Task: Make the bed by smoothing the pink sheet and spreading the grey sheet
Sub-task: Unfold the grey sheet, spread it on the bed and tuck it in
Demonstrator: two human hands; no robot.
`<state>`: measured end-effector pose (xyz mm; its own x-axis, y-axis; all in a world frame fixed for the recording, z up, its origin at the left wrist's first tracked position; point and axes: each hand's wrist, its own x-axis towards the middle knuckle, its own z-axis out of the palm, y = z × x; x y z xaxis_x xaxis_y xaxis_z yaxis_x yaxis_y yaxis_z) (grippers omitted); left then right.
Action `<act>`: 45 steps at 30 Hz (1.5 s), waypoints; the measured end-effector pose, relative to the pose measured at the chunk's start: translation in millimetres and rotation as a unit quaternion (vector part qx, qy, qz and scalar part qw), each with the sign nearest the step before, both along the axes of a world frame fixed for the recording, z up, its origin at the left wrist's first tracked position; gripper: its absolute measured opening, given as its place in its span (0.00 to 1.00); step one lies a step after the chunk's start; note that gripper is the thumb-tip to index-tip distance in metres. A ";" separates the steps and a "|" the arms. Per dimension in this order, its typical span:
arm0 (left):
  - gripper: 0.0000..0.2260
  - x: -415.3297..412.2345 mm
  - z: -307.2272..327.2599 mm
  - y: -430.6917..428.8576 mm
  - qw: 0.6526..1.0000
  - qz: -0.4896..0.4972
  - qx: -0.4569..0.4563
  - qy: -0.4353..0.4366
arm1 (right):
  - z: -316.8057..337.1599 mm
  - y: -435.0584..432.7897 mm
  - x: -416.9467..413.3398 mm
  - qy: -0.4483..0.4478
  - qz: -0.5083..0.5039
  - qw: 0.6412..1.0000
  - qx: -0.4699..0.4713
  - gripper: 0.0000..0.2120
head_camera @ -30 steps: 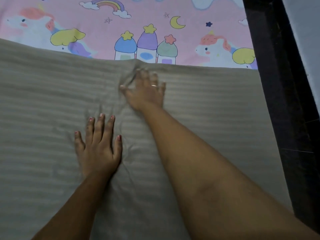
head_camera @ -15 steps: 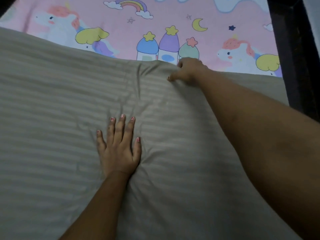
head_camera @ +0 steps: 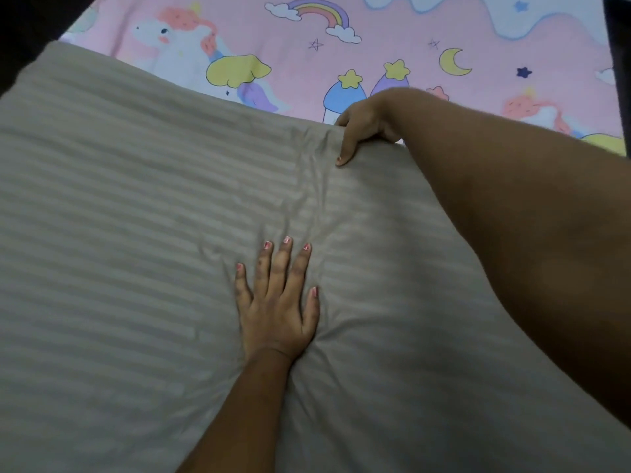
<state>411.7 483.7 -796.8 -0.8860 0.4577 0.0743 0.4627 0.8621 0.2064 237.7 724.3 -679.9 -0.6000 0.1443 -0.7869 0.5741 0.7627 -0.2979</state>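
The striped grey sheet (head_camera: 136, 233) covers most of the bed in front of me. Beyond its far edge lies the pink sheet (head_camera: 392, 35), printed with unicorns, a rainbow and castles. My left hand (head_camera: 276, 302) lies flat on the grey sheet with fingers straight and spread, pressing it down. My right hand (head_camera: 362, 128) grips the grey sheet's far edge, thumb on top and fingers curled under the hem. Creases run in the fabric between the two hands.
Dark floor or bed frame (head_camera: 619, 35) shows along the right edge and at the top left corner (head_camera: 30, 18). The pink sheet continues past the top of the view.
My right hand went from lying flat on the grey sheet to gripping its far edge. The view has shifted, so both hands sit further right. My left hand stayed pressed flat.
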 end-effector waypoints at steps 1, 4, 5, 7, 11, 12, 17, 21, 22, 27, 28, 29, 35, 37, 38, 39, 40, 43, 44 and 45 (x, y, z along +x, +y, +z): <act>0.26 -0.5 -0.7 0.5 1.000 0.000 0.000 0.001 | 4.8 2.9 -2.9 -0.026 -0.002 0.999 -0.021 0.24; 0.26 -1.0 -1.3 1.3 1.000 0.001 0.004 0.003 | 16.8 5.1 -10.8 -0.045 0.018 0.998 -0.038 0.16; 0.26 -0.6 -1.2 1.0 1.000 0.001 0.003 0.003 | 19.4 2.9 -12.8 -0.024 0.025 0.999 -0.034 0.13; 0.26 -1.0 -1.5 0.9 1.000 0.002 0.001 0.002 | 19.4 -0.6 -18.8 0.070 0.012 0.997 -0.031 0.11; 0.27 -0.9 -3.2 1.1 1.000 0.003 0.002 -0.001 | 5.2 -5.2 -25.5 0.256 -0.022 0.966 0.012 0.16; 0.27 -1.1 -3.5 1.2 1.000 0.003 0.002 -0.001 | -2.9 -9.5 -24.2 0.259 0.013 0.964 0.062 0.18; 0.27 -1.0 -4.0 1.5 1.000 0.004 -0.002 -0.002 | -42.0 -63.2 9.0 0.382 0.060 0.881 0.273 0.25; 0.26 -1.2 -4.7 0.6 1.000 0.002 0.000 0.000 | -69.4 -104.5 41.3 0.422 0.094 0.850 0.301 0.28; 0.26 -1.2 -4.7 0.8 1.000 0.001 0.000 -0.001 | -74.5 -103.9 46.3 0.409 0.093 0.858 0.295 0.28; 0.27 -1.7 -2.3 2.2 1.000 0.003 -0.004 0.001 | -85.1 -22.5 76.9 0.339 -0.015 0.888 0.309 0.25; 0.27 -1.9 -1.9 2.4 1.000 0.003 -0.005 0.001 | -84.2 -1.7 84.2 0.342 -0.032 0.886 0.310 0.24; 0.27 -2.0 -1.8 2.5 1.000 0.003 -0.006 0.002 | -83.1 14.8 90.1 0.353 -0.035 0.880 0.316 0.23; 0.27 -2.1 -0.7 2.9 1.000 0.002 -0.018 -0.001 | -88.4 14.8 86.6 0.351 -0.036 0.858 0.373 0.15; 0.26 -1.6 -1.5 3.2 1.000 0.001 -0.022 0.003 | -88.8 8.7 85.6 0.348 -0.040 0.856 0.381 0.13; 0.26 -1.0 -1.8 3.0 1.000 0.001 -0.022 0.004 | -88.2 8.3 85.6 0.354 -0.029 0.848 0.395 0.11; 0.27 -0.4 -2.0 2.7 1.000 0.002 -0.023 0.005 | -87.0 10.1 85.8 0.367 -0.013 0.831 0.417 0.10; 0.27 -0.3 -1.9 2.4 1.000 0.003 -0.022 0.007 | -83.2 13.2 86.0 0.372 -0.001 0.817 0.440 0.11; 0.27 0.6 -1.3 2.7 1.000 0.004 -0.016 0.012 | -75.3 30.8 104.1 0.368 0.001 0.823 0.434 0.21; 0.27 0.8 -1.1 2.7 1.000 0.004 -0.013 0.013 | -76.0 41.0 116.6 0.361 -0.043 0.831 0.420 0.24; 0.26 0.5 -1.1 2.4 1.000 0.004 -0.010 0.016 | -77.8 51.6 132.5 0.358 -0.106 0.828 0.419 0.25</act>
